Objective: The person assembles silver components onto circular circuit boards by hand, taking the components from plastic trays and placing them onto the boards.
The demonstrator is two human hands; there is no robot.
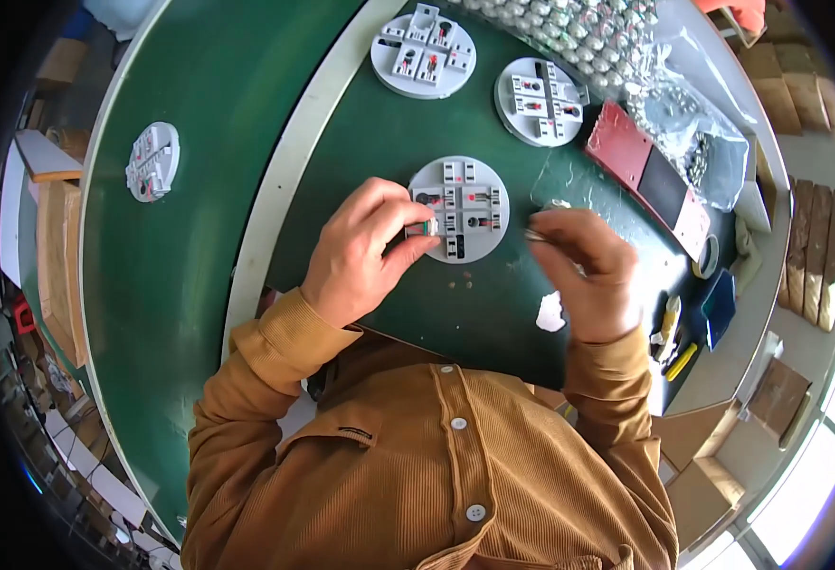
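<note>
A round grey disc (485, 245) with raised blocks, slots and small red and black parts lies flat on the green tabletop. At its left edge my left hand (353, 245) pinches a small cylindrical part (423, 228), whitish with a green band, between thumb and fingers. To the right of the disc, apart from it, my right hand (592, 268) is closed in a pinch. A tiny bit of something shows at its fingertips, too small to name. Two similar populated discs, the far disc (424, 51) and the far-right disc (541, 102), lie beyond.
Another disc (153, 161) lies on the green surface left of a pale rail (289, 147). At the back are a sheet packed with round parts (569, 33) and a clear bag (693, 133). On the right are a red-and-black block (647, 169), tape roll (707, 256), yellow-handled tool (669, 323) and paper scrap (550, 312).
</note>
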